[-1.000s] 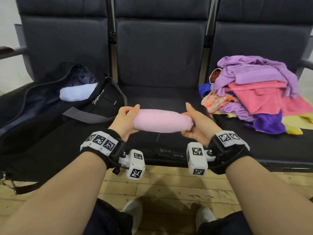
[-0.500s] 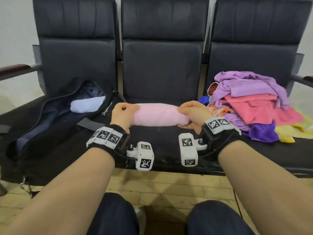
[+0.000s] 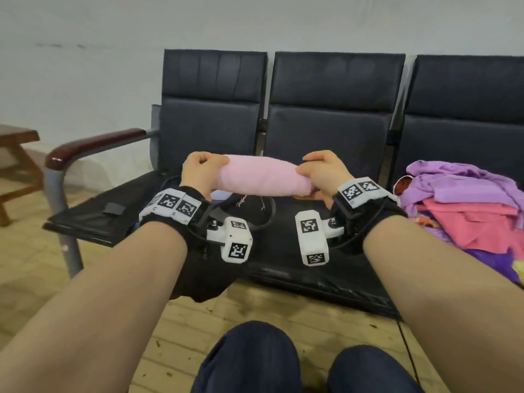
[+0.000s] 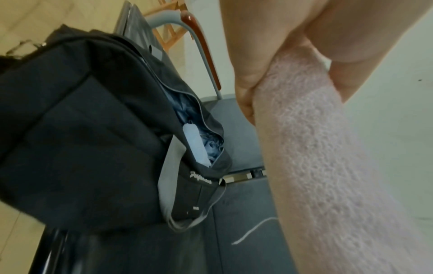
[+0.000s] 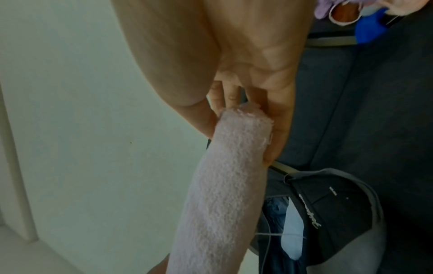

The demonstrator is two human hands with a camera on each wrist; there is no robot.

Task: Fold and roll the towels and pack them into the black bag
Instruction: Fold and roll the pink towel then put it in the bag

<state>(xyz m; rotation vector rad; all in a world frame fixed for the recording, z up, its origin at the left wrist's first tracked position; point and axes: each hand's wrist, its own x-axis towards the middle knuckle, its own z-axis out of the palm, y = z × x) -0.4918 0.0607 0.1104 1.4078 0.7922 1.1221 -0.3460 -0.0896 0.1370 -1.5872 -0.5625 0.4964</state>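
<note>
I hold a rolled pink towel [image 3: 262,178] level in the air in front of the seats. My left hand [image 3: 198,173] grips its left end and my right hand [image 3: 321,174] grips its right end. The roll [image 4: 311,166] fills the left wrist view and shows again as the pink roll [image 5: 225,185] in the right wrist view. The black bag [image 4: 82,139] lies on the left seat below my left wrist, unzipped, with a pale blue rolled towel [image 4: 195,144] inside. In the head view my hands and wrists hide most of the bag [image 3: 241,207].
A pile of loose purple and pink towels [image 3: 459,199] lies on the right seat. The bench has a metal arm with a dark red armrest [image 3: 93,144] at its left end. A wooden stool [image 3: 14,165] stands at far left on the wooden floor.
Both hands have lifted the pink roll up off the middle seat and carried it left, over the bag. The head view has swung left and up.
</note>
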